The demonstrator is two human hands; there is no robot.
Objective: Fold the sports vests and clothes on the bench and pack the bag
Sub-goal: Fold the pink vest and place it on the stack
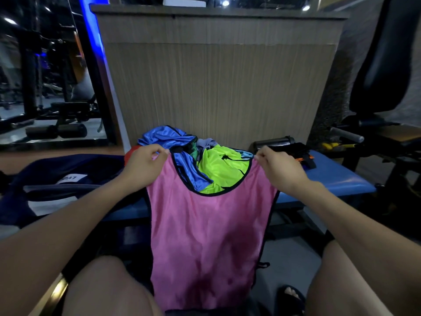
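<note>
A pink mesh vest (205, 236) with black trim hangs spread out in front of me, over the near edge of the blue bench (337, 179). My left hand (145, 165) pinches its left shoulder strap and my right hand (278, 167) pinches the right one. Behind its neckline lies a heap of clothes on the bench: a blue vest (168, 137), a neon yellow-green vest (223, 165) and a bit of grey cloth (206, 142). A dark navy bag (68, 174) with a white label lies open at the bench's left end.
A wooden panel wall (218, 87) stands right behind the bench. A dark metal bottle (273, 141) and black straps (300, 153) lie at the bench's far right. A gym machine with a black pad (382, 65) is on the right, a mirror (45, 76) on the left. My bare knees are below.
</note>
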